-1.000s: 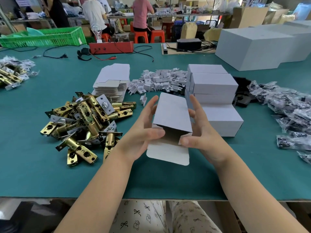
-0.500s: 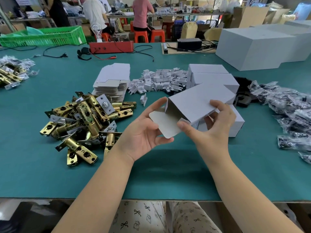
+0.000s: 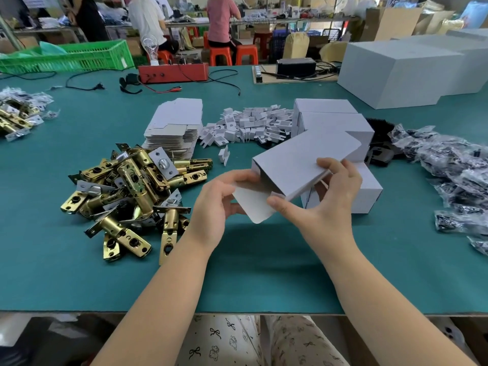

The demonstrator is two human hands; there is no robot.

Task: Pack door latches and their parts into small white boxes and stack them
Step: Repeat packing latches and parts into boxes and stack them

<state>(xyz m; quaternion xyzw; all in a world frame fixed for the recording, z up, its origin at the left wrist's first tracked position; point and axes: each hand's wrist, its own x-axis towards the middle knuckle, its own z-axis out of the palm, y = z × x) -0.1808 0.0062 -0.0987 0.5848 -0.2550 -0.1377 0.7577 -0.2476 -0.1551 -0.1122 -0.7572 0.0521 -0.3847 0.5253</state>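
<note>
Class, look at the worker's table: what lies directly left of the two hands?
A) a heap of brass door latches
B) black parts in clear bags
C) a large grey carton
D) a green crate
A: the heap of brass door latches lies on the green table just left of the left hand.

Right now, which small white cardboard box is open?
The small white cardboard box held in both hands, end flap hanging out; the stacked white boxes behind are closed.
</note>
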